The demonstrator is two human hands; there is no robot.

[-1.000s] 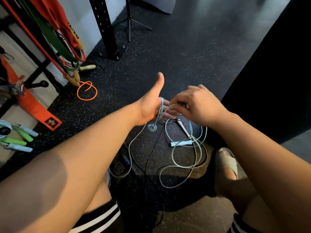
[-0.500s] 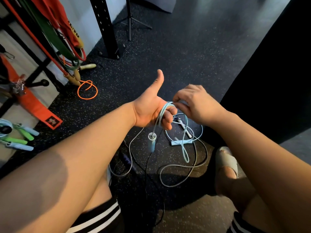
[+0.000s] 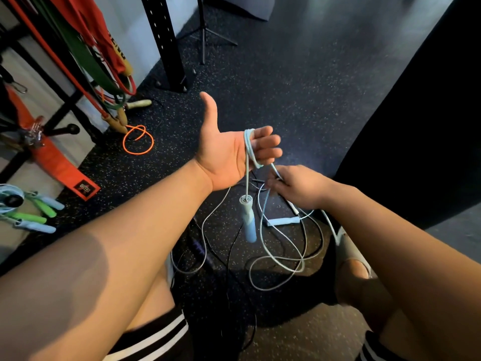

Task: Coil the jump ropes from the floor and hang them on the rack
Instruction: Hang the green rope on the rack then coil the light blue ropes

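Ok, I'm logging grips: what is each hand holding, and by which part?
The left hand carries the light blue jump rope looped round its fingers, handle dangling below; the right hand pinches its cord further along.

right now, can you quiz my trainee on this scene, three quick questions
1. True or false: the light blue jump rope is looped over the fingers of the left hand.
2. Its dangling handle is: A) hanging in the air below the left hand B) lying flat C) gripped in a fist.
3. Which of the hands pinches the rope lower down?
Key: 1 true; 2 A; 3 the right hand.
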